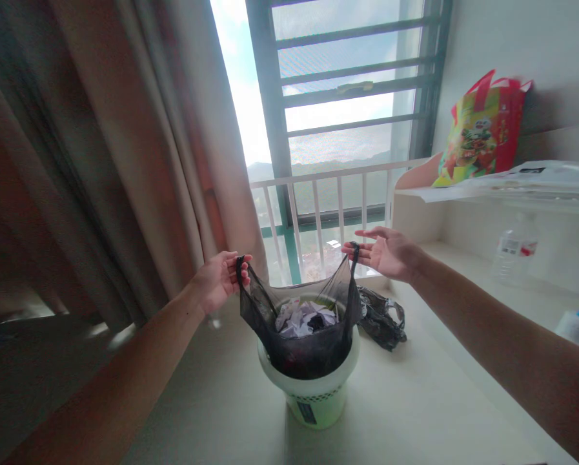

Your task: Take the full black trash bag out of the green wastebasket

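A black plastic bag (299, 352) lines a pale green bin (318, 410) and is filled with crumpled paper (306, 318). My left hand (221, 279) has its fingers hooked through the bag's left handle loop. On the other side, my right hand (381, 252) holds the right loop over its fingers, with the index finger stretched out. Both handles are pulled up and apart above the bin's rim, so the thin plastic is taut. The lower part of the bag is hidden inside the bin, which stands upright.
Another black plastic bag (382, 320) lies crumpled beside the bin on the pale surface. Long curtains (173, 129) hang at left, before a barred window (347, 71) and white railing (340, 200). Shelving at right holds a red and yellow shopping bag (485, 132) and a clear bottle (516, 252).
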{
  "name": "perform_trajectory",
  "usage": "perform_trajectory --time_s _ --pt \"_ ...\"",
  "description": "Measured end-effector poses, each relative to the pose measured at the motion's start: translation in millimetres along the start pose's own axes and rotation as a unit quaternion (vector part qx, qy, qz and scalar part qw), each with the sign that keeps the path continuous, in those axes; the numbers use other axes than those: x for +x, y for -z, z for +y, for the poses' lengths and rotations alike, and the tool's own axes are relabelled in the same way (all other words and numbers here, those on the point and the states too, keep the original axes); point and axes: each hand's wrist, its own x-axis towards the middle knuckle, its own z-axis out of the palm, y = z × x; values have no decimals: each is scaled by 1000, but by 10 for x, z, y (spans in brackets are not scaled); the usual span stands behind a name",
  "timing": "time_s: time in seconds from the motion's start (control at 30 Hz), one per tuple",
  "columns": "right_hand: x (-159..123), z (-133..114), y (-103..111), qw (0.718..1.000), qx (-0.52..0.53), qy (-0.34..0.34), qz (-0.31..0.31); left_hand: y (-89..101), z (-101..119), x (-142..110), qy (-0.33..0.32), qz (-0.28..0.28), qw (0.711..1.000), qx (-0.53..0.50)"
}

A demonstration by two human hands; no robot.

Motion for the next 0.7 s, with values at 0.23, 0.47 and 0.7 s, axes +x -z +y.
perform_trajectory --time_s 0.23,0.47,0.7 --pt "-86 -93 -124 999 -22 0 -26 -86 66 -76 -31 -10 998 56" --pt "-161 -246 -189 997 -56 -7 -54 -126 182 -138 -57 -11 993 104" --pt "-229 -394 -329 996 -65 -25 -61 -201 367 -227 -33 -36 993 104"
